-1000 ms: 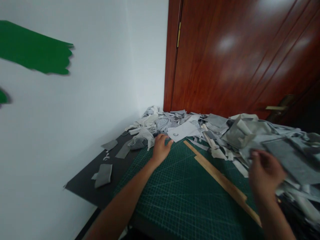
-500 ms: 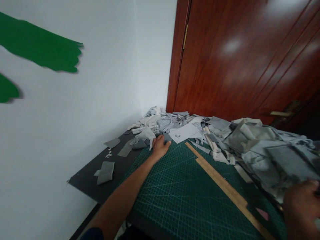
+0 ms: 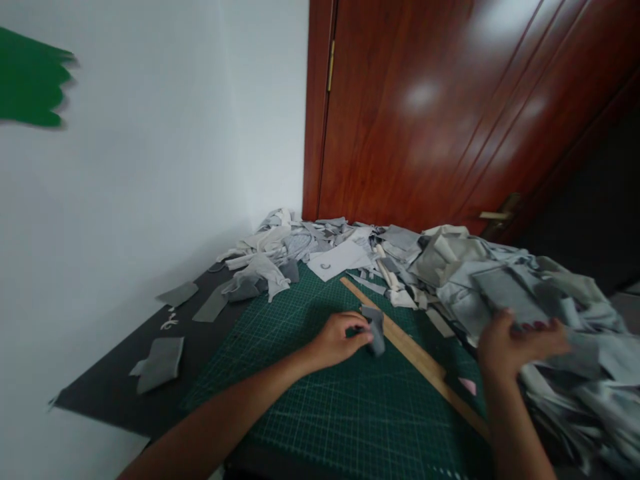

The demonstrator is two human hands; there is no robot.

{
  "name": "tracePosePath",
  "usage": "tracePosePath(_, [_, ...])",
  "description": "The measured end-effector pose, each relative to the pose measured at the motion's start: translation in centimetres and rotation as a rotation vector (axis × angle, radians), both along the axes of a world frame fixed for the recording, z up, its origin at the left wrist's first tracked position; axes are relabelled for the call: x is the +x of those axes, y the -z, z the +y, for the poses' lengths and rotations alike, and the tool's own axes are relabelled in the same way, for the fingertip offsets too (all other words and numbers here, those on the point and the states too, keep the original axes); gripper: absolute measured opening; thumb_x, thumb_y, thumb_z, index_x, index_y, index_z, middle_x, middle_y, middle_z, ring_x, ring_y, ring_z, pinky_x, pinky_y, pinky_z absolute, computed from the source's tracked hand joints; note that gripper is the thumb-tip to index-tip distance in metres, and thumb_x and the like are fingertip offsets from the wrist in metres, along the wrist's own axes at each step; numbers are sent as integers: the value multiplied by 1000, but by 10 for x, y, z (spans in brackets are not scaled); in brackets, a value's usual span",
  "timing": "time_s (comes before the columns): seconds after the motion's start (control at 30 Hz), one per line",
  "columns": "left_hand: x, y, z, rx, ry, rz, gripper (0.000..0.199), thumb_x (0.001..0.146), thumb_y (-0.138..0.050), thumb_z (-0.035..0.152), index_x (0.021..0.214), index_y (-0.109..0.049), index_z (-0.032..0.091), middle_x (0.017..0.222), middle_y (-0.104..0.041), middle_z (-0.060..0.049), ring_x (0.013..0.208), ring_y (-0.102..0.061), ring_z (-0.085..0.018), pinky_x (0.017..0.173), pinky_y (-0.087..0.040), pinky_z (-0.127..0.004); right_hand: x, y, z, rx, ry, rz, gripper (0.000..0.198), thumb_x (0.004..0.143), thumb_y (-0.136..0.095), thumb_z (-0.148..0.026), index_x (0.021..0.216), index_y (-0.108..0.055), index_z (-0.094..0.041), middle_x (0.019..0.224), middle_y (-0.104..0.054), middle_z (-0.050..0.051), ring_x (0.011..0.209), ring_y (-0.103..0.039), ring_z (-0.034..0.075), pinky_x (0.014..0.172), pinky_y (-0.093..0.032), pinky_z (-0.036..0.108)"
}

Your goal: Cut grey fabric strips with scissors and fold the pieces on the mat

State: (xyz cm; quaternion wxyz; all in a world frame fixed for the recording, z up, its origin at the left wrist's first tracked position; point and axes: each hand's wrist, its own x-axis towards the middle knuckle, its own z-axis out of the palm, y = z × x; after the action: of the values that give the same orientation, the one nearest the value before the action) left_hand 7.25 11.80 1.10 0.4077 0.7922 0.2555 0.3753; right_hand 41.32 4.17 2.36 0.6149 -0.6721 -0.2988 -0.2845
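My left hand is over the middle of the green cutting mat, thumb and fingers closed on a small dark grey fabric piece. The piece hangs just beside the wooden ruler. My right hand is at the near side of a large heap of grey and pale fabric. Its thumb and fingers are apart, with a flat grey fabric piece just behind them. The hand is slightly blurred, and whether it touches the cloth is unclear.
Fabric scraps lie piled along the back, with a white paper among them. A folded grey piece is on the dark tabletop at left. A pink bit lies right of the ruler. A wall and a wooden door stand behind.
My left hand has come from the back scraps toward the ruler, bringing the dark grey piece along. My right hand has moved farther into view beside the heap. The view has turned right.
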Motion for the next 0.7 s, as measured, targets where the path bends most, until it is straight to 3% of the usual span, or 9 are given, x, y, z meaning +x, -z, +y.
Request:
tracePosePath(0.07, [1,2,5,-63,-27,43,21,88,-66,35,83,-75,16,87,-76,-6,83,-69,-20,75,-52,-30,-6,-5,0,-7,-13,9,54,91,-57,-42,131,-53,-7,123,-55,27,117,-52,47,100,-37,71])
tracePosePath(0.13, [-6,1,21,-115,-28,91,25,90,-62,35,79,-72,15,73,-71,-4,68,-64,-17,62,-47,-26,-18,-8,5,-61,-113,-12,42,95,-52,-45,116,-64,-11,103,-65,18,103,-60,38,95,-46,60])
tracePosePath(0.23, [-27,-5,49,-184,71,202,22,81,-70,36,74,-70,15,65,-67,-1,60,-59,-14,55,-42,-23,-54,-5,19,-207,-399,-81,39,103,-43,-45,109,-68,-15,93,-71,11,85,-67,27,78,-55,43])
tracePosePath(0.3, [-42,-9,62,-224,119,263,27,79,-73,39,91,-72,15,73,-72,-2,59,-60,-14,54,-43,-23,-85,0,26,-336,-628,-177,33,105,-44,-37,108,-70,-17,96,-75,10,88,-70,25,79,-57,38])
tracePosePath(0.37, [-55,-12,69,-243,114,299,46,79,-73,39,118,-67,15,84,-75,-4,61,-63,-14,55,-46,-24,-116,4,28,-479,-844,-298,25,103,-51,-28,110,-74,-22,108,-77,9,101,-71,25,90,-55,38])
tracePosePath(0.43, [-64,-12,74,-237,104,339,57,76,-76,35,127,-62,15,87,-76,-4,65,-66,-15,60,-49,-25,-139,8,26,-591,-978,-403,29,101,-54,-19,122,-73,-25,122,-75,11,114,-67,27,100,-51,43])
tracePosePath(0.57, [-69,-12,77,-132,8,413,39,73,-77,25,110,-69,17,78,-70,0,67,-65,-17,63,-50,-27,-155,13,21,-743,-1077,-532,32,98,-61,-15,126,-73,-25,130,-68,16,126,-58,34,105,-45,53])
tracePosePath(0.7, [-55,-16,63,76,-200,398,21,82,-69,19,103,-70,20,97,-66,-5,96,-63,-23,89,-49,-37,-156,12,18,-834,-1103,-579,38,100,-57,-13,134,-67,-23,124,-66,15,119,-60,29,103,-50,47])
